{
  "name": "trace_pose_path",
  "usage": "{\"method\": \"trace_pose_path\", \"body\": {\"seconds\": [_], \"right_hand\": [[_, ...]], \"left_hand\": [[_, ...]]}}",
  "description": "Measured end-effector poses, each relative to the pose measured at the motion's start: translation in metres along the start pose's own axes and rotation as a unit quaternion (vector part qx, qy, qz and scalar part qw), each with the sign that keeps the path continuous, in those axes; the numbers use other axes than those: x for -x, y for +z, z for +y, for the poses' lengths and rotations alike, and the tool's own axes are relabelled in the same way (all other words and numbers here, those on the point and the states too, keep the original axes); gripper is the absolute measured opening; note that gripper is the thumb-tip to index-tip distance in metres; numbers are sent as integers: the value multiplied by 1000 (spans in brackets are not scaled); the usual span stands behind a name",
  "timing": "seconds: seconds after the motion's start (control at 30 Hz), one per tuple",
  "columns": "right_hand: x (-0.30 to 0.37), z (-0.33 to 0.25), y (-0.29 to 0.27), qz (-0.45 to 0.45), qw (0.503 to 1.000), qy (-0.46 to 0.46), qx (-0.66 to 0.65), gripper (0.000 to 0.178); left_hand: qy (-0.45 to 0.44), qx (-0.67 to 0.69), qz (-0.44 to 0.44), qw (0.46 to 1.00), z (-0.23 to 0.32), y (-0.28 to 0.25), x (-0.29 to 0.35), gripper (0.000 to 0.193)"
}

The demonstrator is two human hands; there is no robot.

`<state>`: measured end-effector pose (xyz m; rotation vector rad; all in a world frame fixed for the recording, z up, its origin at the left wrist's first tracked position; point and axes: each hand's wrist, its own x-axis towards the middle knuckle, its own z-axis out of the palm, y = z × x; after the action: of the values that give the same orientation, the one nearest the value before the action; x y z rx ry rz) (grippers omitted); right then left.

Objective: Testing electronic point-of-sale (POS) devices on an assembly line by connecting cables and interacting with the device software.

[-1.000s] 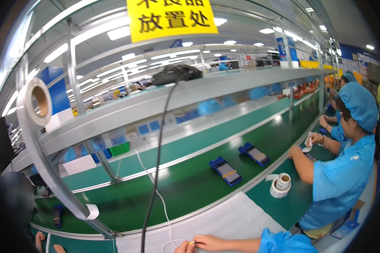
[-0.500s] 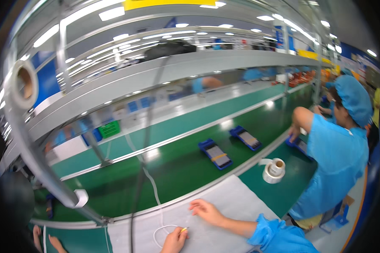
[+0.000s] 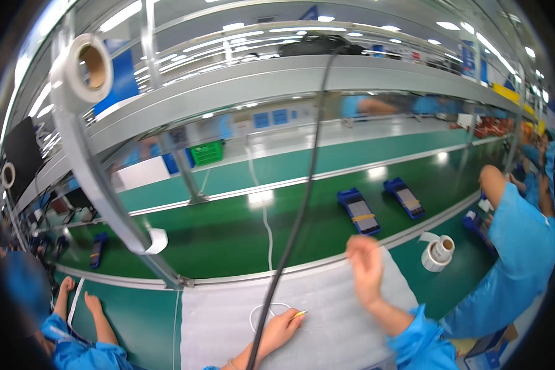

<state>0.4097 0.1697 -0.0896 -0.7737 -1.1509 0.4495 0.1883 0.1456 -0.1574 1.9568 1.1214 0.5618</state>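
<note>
Low over the white foam sheet (image 3: 339,314), my left hand (image 3: 280,330) is closed in a pinch on a thin white cable (image 3: 257,310) with a yellow tip (image 3: 300,314). The cable loops behind my fingers. My right hand (image 3: 367,271), smeared by motion, is raised over the sheet's far edge with fingers stretched up and nothing visible in them. Just beyond it, a blue handheld device (image 3: 359,211) with a dark screen and a yellow-orange band lies on the green conveyor belt (image 3: 228,240). A second blue device (image 3: 405,198) lies to its right.
A black cable (image 3: 303,209) hangs across my view, in front of my left arm. Label rolls (image 3: 438,253) stand to the right. A metal post (image 3: 98,166) with a white tape roll (image 3: 87,68) rises at left. Co-workers in blue sit on both sides, one handling a device (image 3: 480,229).
My view has swung left, so the scene sits further right. My right hand has lifted from over the sheet toward the belt and the devices. My left hand keeps its pinch on the cable.
</note>
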Motion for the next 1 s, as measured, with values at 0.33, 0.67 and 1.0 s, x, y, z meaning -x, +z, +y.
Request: {"method": "trace_pose_path", "body": {"seconds": [0.33, 0.67, 1.0], "right_hand": [[-351, -168, 22, 5, 860, -244, 449, 38], [-431, -157, 54, -271, 781, -30, 562, 42], [-404, -150, 143, -163, 808, -215, 524, 24]], "left_hand": [[6, 83, 47, 995, -20, 13, -9, 28], [-6, 115, 64, 991, -19, 15, -9, 30], [-4, 124, 82, 989, -14, 18, -14, 30]]}}
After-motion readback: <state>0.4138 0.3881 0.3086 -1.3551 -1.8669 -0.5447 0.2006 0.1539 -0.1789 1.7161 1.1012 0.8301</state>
